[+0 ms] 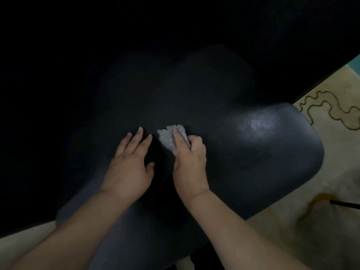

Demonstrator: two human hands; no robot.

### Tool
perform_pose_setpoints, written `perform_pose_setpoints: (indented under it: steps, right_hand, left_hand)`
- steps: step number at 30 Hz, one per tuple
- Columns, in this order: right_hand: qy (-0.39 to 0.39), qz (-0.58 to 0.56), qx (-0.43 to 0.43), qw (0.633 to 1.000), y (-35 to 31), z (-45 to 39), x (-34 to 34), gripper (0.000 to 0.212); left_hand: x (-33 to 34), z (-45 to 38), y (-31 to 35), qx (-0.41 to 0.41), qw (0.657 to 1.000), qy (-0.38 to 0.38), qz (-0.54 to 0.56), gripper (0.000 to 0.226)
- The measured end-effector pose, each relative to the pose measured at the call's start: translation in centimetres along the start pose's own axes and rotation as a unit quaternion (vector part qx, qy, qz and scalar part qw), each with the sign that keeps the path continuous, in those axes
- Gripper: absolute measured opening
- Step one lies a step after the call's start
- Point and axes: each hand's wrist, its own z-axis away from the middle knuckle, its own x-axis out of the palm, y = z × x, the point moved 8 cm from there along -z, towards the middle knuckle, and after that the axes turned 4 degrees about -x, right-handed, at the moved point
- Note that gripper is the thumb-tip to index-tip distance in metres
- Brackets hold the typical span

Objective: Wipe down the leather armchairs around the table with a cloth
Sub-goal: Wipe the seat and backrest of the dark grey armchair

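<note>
A black leather armchair [263, 145] fills most of the view, its rounded back catching a patch of light on the right. A small pale grey cloth [168, 138] lies bunched on the leather near the middle. My right hand [190, 162] presses down on the cloth, with the index finger stretched across it and the other fingers curled over its right edge. My left hand [130, 162] rests flat on the leather just left of the cloth, fingers spread and holding nothing. The chair's far parts are lost in shadow.
A dark table or surface [175, 26] covers the upper view in deep shadow. Beige carpet [321, 221] with a dark wavy line pattern [331, 108] shows at the right. A thin black rod [344, 204] juts in from the right edge.
</note>
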Motion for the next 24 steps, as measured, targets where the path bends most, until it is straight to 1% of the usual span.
perform_pose_setpoints:
  steps: [1, 2, 4, 5, 6, 8, 10, 13, 15, 17, 19, 22, 24]
  right_hand:
    - [0.003, 0.001, -0.008, 1.0, 0.0, -0.3, -0.3, 0.064]
    - [0.022, 0.012, -0.007, 1.0, 0.7, -0.8, -1.1, 0.062]
    - [0.096, 0.041, 0.021, 0.994, 3.4, -1.9, -3.7, 0.054]
    - [0.124, 0.048, 0.041, 0.99, 4.7, -2.2, -4.7, 0.049]
    - [0.13, 0.052, 0.053, 0.989, 5.6, -2.3, -5.2, 0.046]
    - [0.117, 0.068, 0.046, 0.99, 5.1, -1.8, -4.3, 0.042]
    - [0.085, 0.069, 0.03, 0.994, 2.9, -0.6, -2.1, 0.044]
    - [0.031, 0.025, 0.013, 0.999, -0.4, 1.1, 1.0, 0.041]
    - [0.025, -0.017, 0.005, 1.0, -1.0, 0.9, 1.0, 0.037]
    - [0.041, -0.034, -0.007, 0.999, -0.6, -0.1, 0.0, 0.032]
    - [0.041, -0.019, -0.019, 0.999, -0.1, -1.0, -0.7, 0.032]
    - [0.016, 0.021, -0.021, 0.999, -0.9, -1.7, -0.4, 0.038]
    - [-0.001, 0.036, -0.056, 0.998, -2.7, -1.7, 0.8, 0.033]
  left_hand:
    - [-0.2, 0.2, -0.2, -0.003, 1.0, 0.007, 0.001, 0.071]
    - [-0.5, 0.4, -0.4, -0.009, 1.0, 0.015, 0.002, 0.07]
    - [-1.1, 0.8, -1.2, -0.026, 0.999, 0.028, 0.004, 0.069]
    - [-1.2, 1.0, -1.7, -0.035, 0.999, 0.03, 0.004, 0.069]
    - [-1.3, 1.2, -2.1, -0.043, 0.999, 0.029, 0.002, 0.069]
    - [-1.1, 1.5, -2.7, -0.052, 0.998, 0.019, -0.001, 0.069]
    - [-0.8, 1.8, -3.0, -0.053, 0.999, 0.007, 0.0, 0.07]
    - [-0.8, 2.4, -3.2, -0.05, 0.999, 0.004, 0.005, 0.071]
    - [-0.9, 2.7, -3.4, -0.05, 0.999, 0.003, 0.011, 0.07]
    - [-0.9, 2.9, -3.9, -0.051, 0.999, 0.0, 0.013, 0.07]
    - [-0.9, 2.9, -4.4, -0.052, 0.999, 0.001, 0.016, 0.07]
    - [-0.8, 2.9, -4.5, -0.048, 0.999, 0.01, 0.016, 0.071]
    - [-0.7, 2.9, -4.5, -0.047, 0.999, 0.016, 0.017, 0.071]
